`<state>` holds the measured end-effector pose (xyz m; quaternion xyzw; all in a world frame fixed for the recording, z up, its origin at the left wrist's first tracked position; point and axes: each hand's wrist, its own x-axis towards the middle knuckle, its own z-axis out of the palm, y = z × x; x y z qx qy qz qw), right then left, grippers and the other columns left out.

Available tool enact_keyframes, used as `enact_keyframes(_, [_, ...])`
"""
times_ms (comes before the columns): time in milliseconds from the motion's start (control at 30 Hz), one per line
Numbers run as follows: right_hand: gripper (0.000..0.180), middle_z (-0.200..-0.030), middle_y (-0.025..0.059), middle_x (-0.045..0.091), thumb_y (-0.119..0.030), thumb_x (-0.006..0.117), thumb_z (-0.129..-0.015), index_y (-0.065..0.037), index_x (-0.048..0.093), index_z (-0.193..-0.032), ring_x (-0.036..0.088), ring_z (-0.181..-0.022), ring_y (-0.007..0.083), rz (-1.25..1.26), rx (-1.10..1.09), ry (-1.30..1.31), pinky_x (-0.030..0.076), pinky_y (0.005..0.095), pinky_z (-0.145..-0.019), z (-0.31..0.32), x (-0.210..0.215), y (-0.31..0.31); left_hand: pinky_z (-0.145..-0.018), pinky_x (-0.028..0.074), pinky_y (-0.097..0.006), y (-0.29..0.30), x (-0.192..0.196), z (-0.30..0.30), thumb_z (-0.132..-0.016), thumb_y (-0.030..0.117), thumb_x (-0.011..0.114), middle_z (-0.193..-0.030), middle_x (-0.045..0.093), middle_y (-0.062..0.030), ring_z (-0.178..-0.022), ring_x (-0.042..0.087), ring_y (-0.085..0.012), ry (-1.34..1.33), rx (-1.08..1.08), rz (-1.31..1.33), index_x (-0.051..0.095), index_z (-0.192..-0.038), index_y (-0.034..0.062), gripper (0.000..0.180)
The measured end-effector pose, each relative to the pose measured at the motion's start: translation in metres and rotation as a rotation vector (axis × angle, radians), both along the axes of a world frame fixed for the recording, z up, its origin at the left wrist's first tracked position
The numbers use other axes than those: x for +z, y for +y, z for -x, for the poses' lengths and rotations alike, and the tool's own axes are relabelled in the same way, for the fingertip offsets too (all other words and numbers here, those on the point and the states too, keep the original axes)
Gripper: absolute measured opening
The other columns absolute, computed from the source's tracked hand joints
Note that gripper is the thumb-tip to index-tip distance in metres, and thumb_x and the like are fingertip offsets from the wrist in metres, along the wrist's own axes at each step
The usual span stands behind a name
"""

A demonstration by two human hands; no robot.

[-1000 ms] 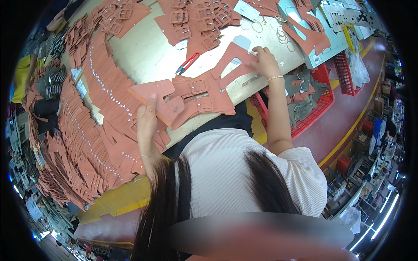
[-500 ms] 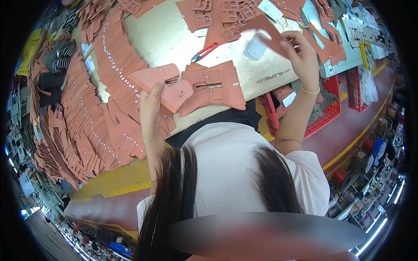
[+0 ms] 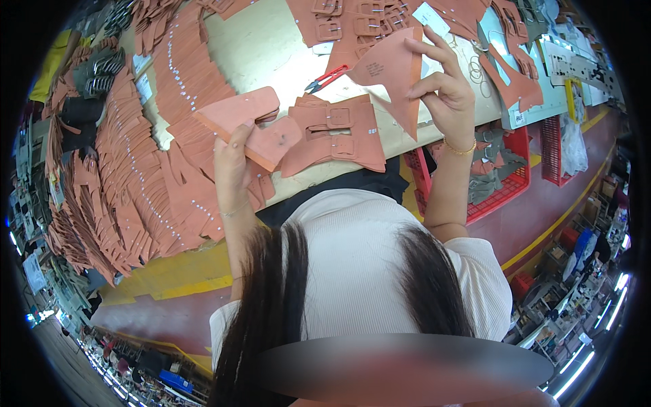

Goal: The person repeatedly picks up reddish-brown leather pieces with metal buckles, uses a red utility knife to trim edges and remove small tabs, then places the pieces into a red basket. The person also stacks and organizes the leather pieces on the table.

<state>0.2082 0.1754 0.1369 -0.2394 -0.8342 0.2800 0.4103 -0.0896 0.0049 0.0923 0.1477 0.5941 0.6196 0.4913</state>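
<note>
My left hand [image 3: 234, 152] is closed on an orange-brown leather piece [image 3: 237, 105] with a notch cut between two rounded tabs; the thumb lies on top. Raised at the right, my right hand [image 3: 444, 91] pinches another leather piece [image 3: 386, 64] by its edge, with small printing on its face. Between the hands, a stack of leather pieces with two covered buckles [image 3: 339, 146] lies at the table's near edge. Red-handled thread snips [image 3: 329, 77] rest beyond that stack, near the tip of the right-hand piece.
Long fanned rows of leather pieces [image 3: 129, 156] cover the left of the table [image 3: 261, 47]. More buckled pieces [image 3: 366, 27] lie at the back, by a white tag [image 3: 430, 19]. A red crate [image 3: 519, 180] holding grey and orange pieces stands at the right, below a pale green work surface [image 3: 498, 41].
My right hand has turned its leather piece so the broad printed face shows, and it now hides the pale card behind. The left hand keeps its piece almost still.
</note>
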Motion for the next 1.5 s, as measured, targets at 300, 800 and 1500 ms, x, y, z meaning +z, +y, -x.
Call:
enact_keyframes(300, [0.026,-0.142,0.0148,0.046,0.014,0.064,-0.066,-0.013,0.063,-0.065,0.042,-0.133,0.0322,0.319,0.124,0.583,0.037,0.0447,-0.109,0.0,-0.01,0.008,-0.082,0.056,-0.037,0.004,0.001,-0.008,-0.091,0.011,0.055,-0.107,0.062,-0.0162,-0.094,0.066,-0.023,-0.107,0.043,-0.099,0.049,-0.118,-0.009,0.034])
enact_keyframes(800, [0.022,-0.141,0.0083,0.047,0.009,0.064,-0.066,-0.012,0.069,-0.071,0.034,-0.138,0.0321,-0.164,-0.194,-0.151,0.028,0.0473,-0.112,-0.006,0.023,0.004,-0.077,0.058,-0.038,0.004,0.018,-0.015,-0.094,0.018,0.052,-0.102,0.063,-0.0172,-0.088,0.067,-0.0235,-0.299,-0.005,-0.163,0.049,-0.118,-0.0088,0.036])
enact_keyframes(1500, [0.037,-0.124,0.0096,0.055,-0.039,0.057,-0.094,-0.007,0.061,-0.113,0.055,-0.108,0.0245,0.268,1.815,0.142,0.043,0.0352,-0.079,0.043,0.066,-0.053,-0.079,0.057,-0.035,0.005,0.021,-0.017,-0.092,0.014,0.056,-0.103,0.064,-0.0134,-0.09,0.066,-0.0197,-0.294,-0.017,-0.152,0.054,-0.113,-0.0075,0.03])
